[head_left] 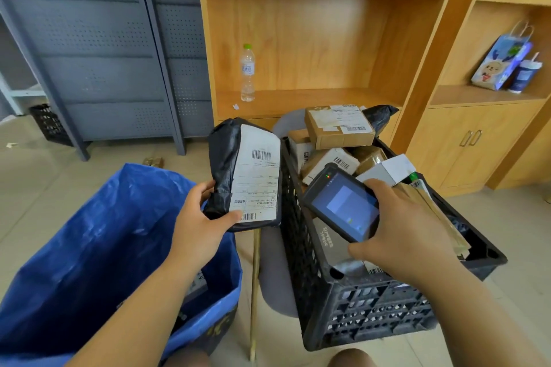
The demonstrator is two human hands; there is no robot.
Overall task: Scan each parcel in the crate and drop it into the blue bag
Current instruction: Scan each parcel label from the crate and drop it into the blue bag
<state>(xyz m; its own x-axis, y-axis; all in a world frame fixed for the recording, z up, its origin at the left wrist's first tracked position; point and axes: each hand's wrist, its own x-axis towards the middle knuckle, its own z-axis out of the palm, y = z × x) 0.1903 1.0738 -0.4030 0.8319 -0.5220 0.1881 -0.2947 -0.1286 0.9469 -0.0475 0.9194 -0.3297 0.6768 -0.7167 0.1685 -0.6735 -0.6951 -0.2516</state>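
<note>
Bright, even, diffuse light is seen throughout; only faint shadows are cast. A pale sheen is shown on the wooden shelf back (337,39) far above the right grip (402,223). The screen of the scanner (343,202) in that grip is rendered blurred and unreadable. Uprights of the grey metal rack (98,48) beyond the left grip (202,217) are tilted by wide-angle distortion. Fine print on the black parcel (223,164) is rendered soft.

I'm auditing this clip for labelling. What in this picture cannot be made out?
All in the head view:
- Black parcel: label print too small to read; left hand covers a lower corner.
- Scanner: screen blurred; right hand covers its near end.
- Blue bag: contents mostly hidden by its own wall.
- Crate: whatever lies deep inside is buried under the top boxes and the right hand.
</note>
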